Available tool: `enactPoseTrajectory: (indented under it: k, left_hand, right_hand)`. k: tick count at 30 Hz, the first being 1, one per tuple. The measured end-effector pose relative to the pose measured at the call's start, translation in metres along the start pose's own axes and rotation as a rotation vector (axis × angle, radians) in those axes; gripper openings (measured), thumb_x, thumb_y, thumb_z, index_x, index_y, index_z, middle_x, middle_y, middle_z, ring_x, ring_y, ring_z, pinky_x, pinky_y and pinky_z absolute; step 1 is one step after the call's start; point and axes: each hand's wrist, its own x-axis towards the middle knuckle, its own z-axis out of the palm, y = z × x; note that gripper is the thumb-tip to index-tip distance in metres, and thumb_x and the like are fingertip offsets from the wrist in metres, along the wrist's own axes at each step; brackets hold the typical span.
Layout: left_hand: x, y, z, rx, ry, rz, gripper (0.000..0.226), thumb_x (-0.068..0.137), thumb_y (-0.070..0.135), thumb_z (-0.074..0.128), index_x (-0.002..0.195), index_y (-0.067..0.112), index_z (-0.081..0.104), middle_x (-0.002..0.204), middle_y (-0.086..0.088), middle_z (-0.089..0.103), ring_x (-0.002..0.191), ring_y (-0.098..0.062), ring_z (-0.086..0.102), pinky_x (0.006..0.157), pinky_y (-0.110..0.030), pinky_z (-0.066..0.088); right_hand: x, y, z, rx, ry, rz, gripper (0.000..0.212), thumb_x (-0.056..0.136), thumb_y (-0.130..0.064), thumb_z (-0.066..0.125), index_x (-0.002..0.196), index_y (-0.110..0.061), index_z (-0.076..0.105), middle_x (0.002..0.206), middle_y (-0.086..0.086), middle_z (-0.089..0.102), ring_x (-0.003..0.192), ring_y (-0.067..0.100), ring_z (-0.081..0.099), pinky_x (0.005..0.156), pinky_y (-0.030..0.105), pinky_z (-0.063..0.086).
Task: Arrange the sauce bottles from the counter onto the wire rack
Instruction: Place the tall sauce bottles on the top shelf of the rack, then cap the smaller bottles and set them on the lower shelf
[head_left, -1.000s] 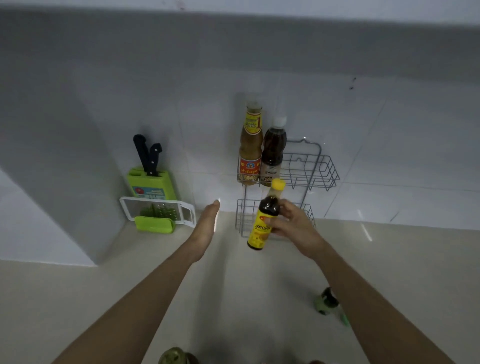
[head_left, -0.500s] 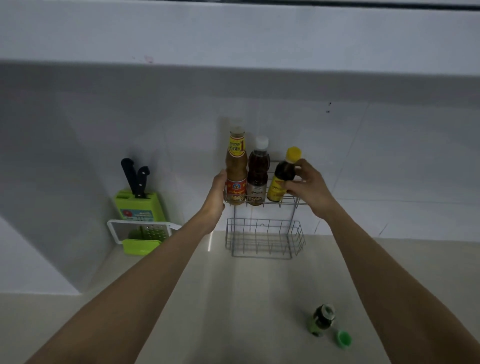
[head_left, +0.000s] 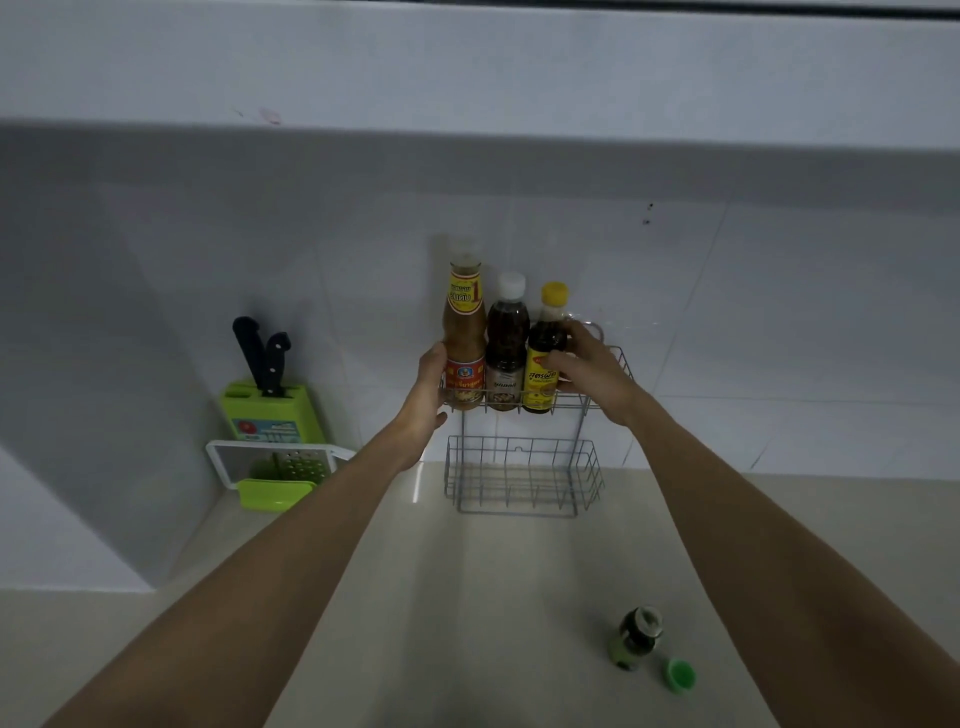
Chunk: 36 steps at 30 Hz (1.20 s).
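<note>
On the upper shelf of the wire rack (head_left: 605, 400), three sauce bottles stand upright in one row, touching side by side. At the right end is the yellow-capped bottle (head_left: 544, 358), filled with dark sauce; its yellow label carries red Thai writing that I cannot read. The right hand (head_left: 589, 366) holds this bottle from its right side, the fingers (head_left: 558, 358) closed around the body and covering part of the label. In the middle is the white-capped bottle (head_left: 506, 345), with dark brown liquid and a grey label whose letters are too small to read. At the left end is the tall bottle (head_left: 464, 338), with orange-brown sauce; its neck band is yellow and red with a large figure "1", and the lower label is red and orange with a small picture. The left hand (head_left: 427, 400) is at the left end of this shelf, the thumb against the tall bottle and the other fingers curled beside the wire; whether they grip the wire itself I cannot tell.

Below, the lower basket (head_left: 522, 480) of the rack holds nothing and stands on the table (head_left: 467, 623) against the tiled wall. To the left, well apart, a green knife block (head_left: 272, 410) holds two black-handled knives, and a white and green grater (head_left: 275, 467) lies in front of it. Near the right forearm, a small green bottle (head_left: 636, 642) stands open on the table, with its green cap (head_left: 680, 674) just beside it.
</note>
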Motion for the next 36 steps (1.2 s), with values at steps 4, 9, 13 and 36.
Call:
enactPoseTrajectory:
  k: [4, 9, 13, 36]
  left_hand:
    - [-0.001, 0.000, 0.002, 0.069, -0.021, 0.017, 0.060, 0.098, 0.054, 0.014, 0.151, 0.028, 0.005, 0.160, 0.001, 0.014, 0.146, -0.022, 0.019, 0.117, -0.043, 0.015]
    - [-0.017, -0.003, -0.004, 0.251, 0.125, 0.084, 0.073, 0.095, 0.051, 0.040, 0.153, 0.020, 0.007, 0.161, -0.003, 0.015, 0.145, -0.022, 0.022, 0.115, -0.036, 0.021]
    - [-0.052, -0.016, -0.027, 0.338, 0.123, 0.162, 0.045, 0.095, 0.029, 0.053, 0.137, 0.016, 0.048, 0.141, -0.001, 0.050, 0.133, -0.018, 0.043, 0.100, -0.022, 0.031]
    - [-0.283, -0.228, -0.098, 0.377, 0.145, -0.210, 0.062, 0.066, 0.033, 0.082, 0.122, 0.028, 0.056, 0.114, 0.008, 0.065, 0.106, -0.010, 0.060, 0.087, -0.026, 0.049]
  right_hand:
    - [-0.006, 0.002, 0.010, -0.087, 0.057, 0.027, 0.056, 0.080, -0.032, 0.062, 0.132, -0.029, 0.041, 0.122, -0.001, 0.059, 0.113, 0.021, 0.058, 0.096, 0.042, 0.048]
    - [-0.041, 0.008, 0.036, -0.067, 0.373, -0.154, 0.065, 0.086, -0.015, 0.060, 0.142, -0.015, 0.028, 0.143, 0.007, 0.044, 0.129, 0.020, 0.043, 0.104, 0.040, 0.042]
    - [-0.089, 0.016, 0.067, -0.089, 0.502, -0.315, 0.048, 0.087, -0.010, 0.058, 0.132, -0.013, 0.041, 0.130, 0.004, 0.053, 0.119, 0.016, 0.050, 0.102, 0.031, 0.041]
    - [-0.240, 0.021, 0.229, -0.715, -0.797, -0.524, 0.045, 0.071, -0.052, 0.075, 0.104, -0.024, 0.062, 0.099, -0.003, 0.057, 0.088, 0.013, 0.055, 0.078, 0.035, 0.052]
